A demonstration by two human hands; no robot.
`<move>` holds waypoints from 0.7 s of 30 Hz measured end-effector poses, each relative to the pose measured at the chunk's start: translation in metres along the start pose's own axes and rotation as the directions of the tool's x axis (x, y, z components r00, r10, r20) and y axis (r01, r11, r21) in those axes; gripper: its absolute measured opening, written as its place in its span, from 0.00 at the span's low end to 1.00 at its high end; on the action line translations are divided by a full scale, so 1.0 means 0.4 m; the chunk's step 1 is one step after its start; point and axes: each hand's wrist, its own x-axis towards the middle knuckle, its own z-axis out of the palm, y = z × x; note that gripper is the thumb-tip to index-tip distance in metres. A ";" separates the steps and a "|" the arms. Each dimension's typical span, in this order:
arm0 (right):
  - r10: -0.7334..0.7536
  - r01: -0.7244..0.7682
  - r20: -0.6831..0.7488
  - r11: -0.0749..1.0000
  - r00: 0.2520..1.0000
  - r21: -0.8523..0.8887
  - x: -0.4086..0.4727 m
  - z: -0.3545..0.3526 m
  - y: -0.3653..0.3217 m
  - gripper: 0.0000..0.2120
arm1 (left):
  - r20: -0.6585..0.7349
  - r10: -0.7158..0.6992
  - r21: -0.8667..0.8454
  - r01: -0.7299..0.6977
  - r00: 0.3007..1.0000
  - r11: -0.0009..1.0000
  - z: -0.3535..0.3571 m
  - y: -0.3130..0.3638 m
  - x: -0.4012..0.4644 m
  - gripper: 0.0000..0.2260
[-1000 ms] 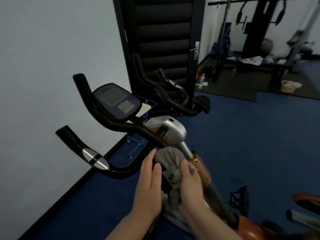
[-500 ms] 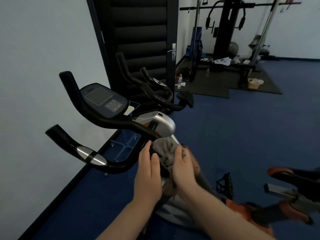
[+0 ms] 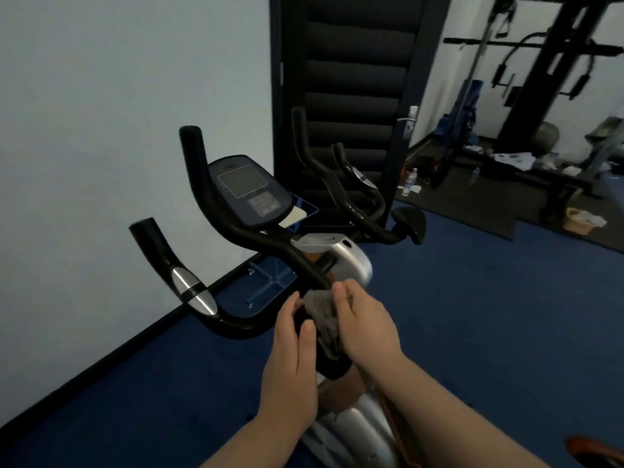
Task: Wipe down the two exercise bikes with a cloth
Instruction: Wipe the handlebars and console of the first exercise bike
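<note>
- The cloth, a grey rag, sits low in the centre of the frame, bunched against the black handlebar stem of the near exercise bike, just below the silver housing.
- The right hand presses the cloth onto the stem with fingers curled over it, likely so the rag wraps the tube and rubs it all round.
- The left hand lies on the other side of the stem, fingers straight and together, touching the bar; it seems to steady the stem against the rubbing.
- The handlebars sweep to centre left, with the console above them.
- A second exercise bike stands just behind, by the dark padded door; I judge it not yet reached.
- Containers: a small box at the right edge holds what looks like crumpled white material; a water bottle stands on the dark mat, its contents too small to tell.
</note>
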 end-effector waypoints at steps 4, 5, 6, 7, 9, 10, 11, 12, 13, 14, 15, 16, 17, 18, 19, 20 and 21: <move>-0.320 0.389 0.297 0.896 0.900 -0.214 0.049 -0.031 -0.016 0.10 | -0.123 -0.070 -0.070 0.062 0.990 0.996 0.023 0.000 -0.006 0.23; -0.373 0.467 0.369 0.859 0.852 -0.209 0.056 -0.048 -0.012 0.09 | -0.154 -0.089 -0.097 0.075 0.984 0.992 0.028 -0.005 -0.007 0.24; -0.401 0.516 0.435 0.837 0.806 -0.183 0.065 -0.067 -0.005 0.10 | -0.184 -0.111 -0.125 0.088 0.977 0.988 0.034 -0.009 -0.010 0.24; -0.404 0.536 0.501 0.831 0.765 -0.149 0.076 -0.085 0.001 0.10 | -0.215 -0.131 -0.146 0.101 0.968 0.984 0.043 -0.013 -0.012 0.21; -0.371 0.547 0.600 0.826 0.709 -0.137 0.100 -0.101 -0.008 0.09 | -0.280 -0.154 -0.172 0.109 0.948 0.979 0.061 -0.019 -0.016 0.19; -0.363 0.569 0.625 0.806 0.691 -0.161 0.110 -0.092 -0.018 0.09 | -0.316 -0.159 -0.183 0.104 0.935 0.978 0.071 -0.020 -0.018 0.18; -0.379 0.609 0.635 0.772 0.673 -0.184 0.118 -0.074 -0.034 0.10 | -0.353 -0.157 -0.189 0.093 0.922 0.977 0.079 -0.020 -0.019 0.17; -0.417 0.660 0.641 0.726 0.645 -0.191 0.120 -0.051 -0.054 0.10 | -0.389 -0.151 -0.194 0.079 0.909 0.978 0.084 -0.016 -0.020 0.16; -0.470 0.713 0.644 0.679 0.604 -0.174 0.114 -0.026 -0.069 0.10 | -0.422 -0.148 -0.201 0.067 0.894 0.977 0.088 -0.011 -0.020 0.15; -0.522 0.758 0.648 0.639 0.555 -0.134 0.106 -0.007 -0.078 0.10 | -0.450 -0.153 -0.213 0.061 0.880 0.975 0.090 -0.006 -0.021 0.14; -0.556 0.784 0.657 0.614 0.509 -0.089 0.101 0.003 -0.079 0.10 | -0.469 -0.163 -0.225 0.061 0.868 0.973 0.093 -0.003 -0.024 0.14; -0.569 0.792 0.674 0.609 0.471 -0.040 0.104 0.001 -0.076 0.10 | -0.482 -0.171 -0.227 0.066 0.860 0.972 0.096 -0.002 -0.029 0.15; -0.557 0.778 0.706 0.629 0.437 0.015 0.117 -0.011 -0.071 0.11 | -0.488 -0.172 -0.219 0.071 0.856 0.973 0.100 -0.003 -0.034 0.17; -0.530 0.744 0.747 0.665 0.402 0.071 0.136 -0.027 -0.065 0.11 | -0.492 -0.167 -0.200 0.076 0.855 0.977 0.106 -0.005 -0.040 0.20; -0.499 0.708 0.784 0.698 0.369 0.111 0.157 -0.044 -0.063 0.12 | -0.497 -0.159 -0.171 0.083 0.853 0.982 0.113 -0.008 -0.046 0.23; -0.474 0.685 0.813 0.717 0.339 0.132 0.175 -0.055 -0.065 0.12 | -0.507 -0.146 -0.132 0.091 0.849 0.987 0.122 -0.009 -0.050 0.24; -0.460 0.686 0.831 0.715 0.312 0.138 0.188 -0.057 -0.070 0.12 | -0.517 -0.134 -0.091 0.101 0.846 0.991 0.130 -0.010 -0.054 0.24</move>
